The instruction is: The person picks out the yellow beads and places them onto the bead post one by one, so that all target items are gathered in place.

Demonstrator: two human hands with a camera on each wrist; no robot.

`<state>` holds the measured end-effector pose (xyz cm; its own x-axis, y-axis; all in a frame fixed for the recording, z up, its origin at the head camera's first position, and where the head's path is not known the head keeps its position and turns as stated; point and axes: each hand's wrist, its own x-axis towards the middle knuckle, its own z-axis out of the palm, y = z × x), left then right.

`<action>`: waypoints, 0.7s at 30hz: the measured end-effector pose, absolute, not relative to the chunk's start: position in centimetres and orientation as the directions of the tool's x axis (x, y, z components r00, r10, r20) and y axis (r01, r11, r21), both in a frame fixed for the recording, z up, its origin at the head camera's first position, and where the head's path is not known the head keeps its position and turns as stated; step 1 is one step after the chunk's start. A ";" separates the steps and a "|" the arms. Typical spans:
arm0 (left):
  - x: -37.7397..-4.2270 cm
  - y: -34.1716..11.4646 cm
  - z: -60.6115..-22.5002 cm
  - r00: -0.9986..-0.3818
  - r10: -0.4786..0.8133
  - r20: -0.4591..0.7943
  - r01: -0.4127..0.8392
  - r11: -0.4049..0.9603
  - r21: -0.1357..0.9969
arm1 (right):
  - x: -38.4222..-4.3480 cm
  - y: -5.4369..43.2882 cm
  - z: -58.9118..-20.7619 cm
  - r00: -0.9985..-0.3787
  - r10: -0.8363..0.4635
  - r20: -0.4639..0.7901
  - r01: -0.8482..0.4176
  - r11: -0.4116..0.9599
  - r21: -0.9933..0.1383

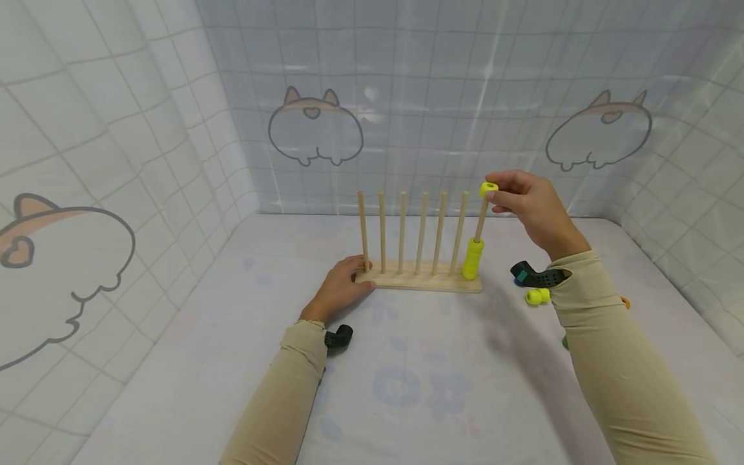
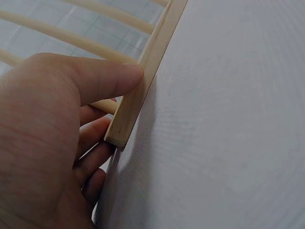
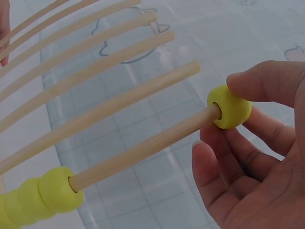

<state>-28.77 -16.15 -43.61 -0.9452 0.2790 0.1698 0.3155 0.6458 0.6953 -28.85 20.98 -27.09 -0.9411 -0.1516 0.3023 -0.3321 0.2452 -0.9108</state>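
A wooden rack (image 1: 418, 282) with a row of several upright pegs stands on the table. My left hand (image 1: 340, 286) grips the left end of its base, the thumb pressing the front edge (image 2: 138, 90) and the fingers behind. At the right end, my right hand (image 1: 526, 203) pinches a yellow bead (image 3: 233, 107) between thumb and fingers. The tip of the rightmost peg (image 3: 147, 148) sits in the hole of that bead. Lower on the same peg, several yellow beads (image 1: 473, 259) are stacked down to the base. The other pegs (image 1: 402, 232) are bare.
Two loose yellow beads (image 1: 537, 296) lie on the table right of the rack. Partly hidden by the right forearm are a blue piece (image 1: 518, 282), a green piece (image 1: 565, 342) and an orange piece (image 1: 625, 302). A tile-patterned curtain (image 1: 407, 97) surrounds the table.
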 end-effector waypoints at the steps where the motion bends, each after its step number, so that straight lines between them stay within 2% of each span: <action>1: -28.8 -16.2 -43.6 -0.945 0.278 0.170 0.315 0.646 0.695 | -28.9 21.0 -27.1 -0.941 -0.152 0.303 -0.333 0.248 -0.910; 21: -28.9 -16.2 -43.7 -0.946 0.278 0.167 0.314 0.655 0.687 | -28.8 21.1 -27.1 -0.935 -0.180 0.304 -0.343 0.250 -0.906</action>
<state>-28.90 -16.15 -43.70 -0.9460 0.2781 0.1667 0.3137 0.6550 0.6875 -28.80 21.10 -27.06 -0.9354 -0.1797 0.3044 -0.3427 0.2501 -0.9055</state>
